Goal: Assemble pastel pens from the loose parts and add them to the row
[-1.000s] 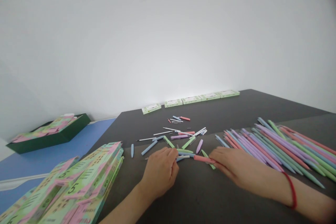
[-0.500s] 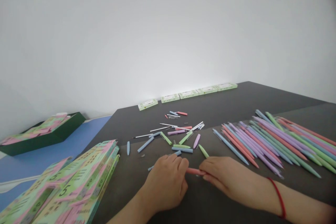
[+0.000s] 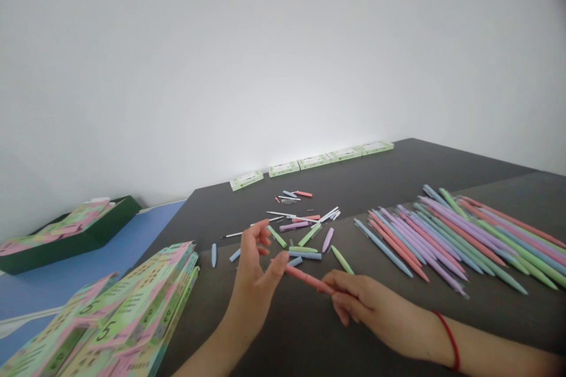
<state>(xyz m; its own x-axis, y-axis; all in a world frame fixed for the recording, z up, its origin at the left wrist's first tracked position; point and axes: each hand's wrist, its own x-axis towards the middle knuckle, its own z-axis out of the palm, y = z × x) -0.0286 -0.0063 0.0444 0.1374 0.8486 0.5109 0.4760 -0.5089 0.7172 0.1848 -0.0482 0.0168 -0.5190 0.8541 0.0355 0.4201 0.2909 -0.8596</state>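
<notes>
A coral-pink pen barrel (image 3: 307,278) slants above the dark table, its right end pinched between the thumb and fingers of my right hand (image 3: 360,300). My left hand (image 3: 256,274) is raised with its fingers spread; the thumb tip is close to the barrel's left end, and I cannot tell if they touch. Just beyond the hands lie loose pen parts: a light-blue tube (image 3: 305,255), a green tapered piece (image 3: 342,260), a purple tapered piece (image 3: 328,240) and several white refills (image 3: 327,215). My left hand hides some of these parts.
Many pastel pens (image 3: 446,235) lie in a row on the right. Stacked green-and-pink packets (image 3: 132,306) fill the near left, with a dark green box (image 3: 101,230) of packets behind them. Several flat pale-green boxes (image 3: 313,161) line the table's back edge by the wall.
My left hand has let go of the pen barrel, opened and moved up and left. The barrel now shows more of its length in my right hand. The view has shifted slightly.
</notes>
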